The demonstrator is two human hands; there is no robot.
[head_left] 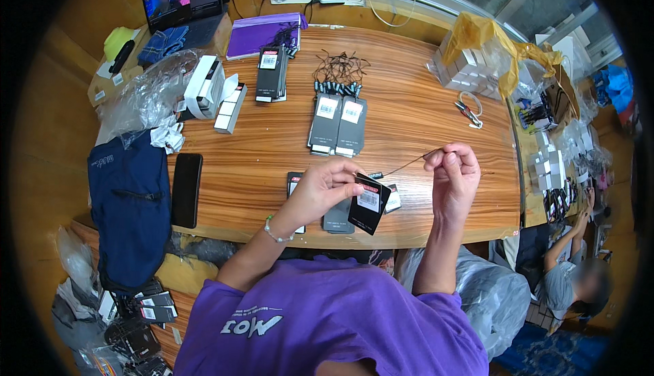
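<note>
Between the thumb and fingers of my left hand point(325, 186) is a black hang tag point(368, 218) with a red-topped white barcode sticker. A thin black string point(407, 163) runs from the tag's top to my right hand point(454, 171), which pinches its other end. The string is stretched nearly straight. Below the held tag lie more dark tags point(336, 223), partly covered by my left hand and wrist. A small white label point(393, 203) shows beside the held tag. Farther off are two side-by-side stacks of grey tags point(351, 134), their black strings point(339, 68) spread out behind them.
Another tag pile point(268, 76) lies near a purple folder point(253, 37). A black phone point(187, 191) and a blue bag point(129, 206) are at left. Snips point(468, 113) and white boxes point(470, 69) are at right. Another person point(565, 280) sits at far right.
</note>
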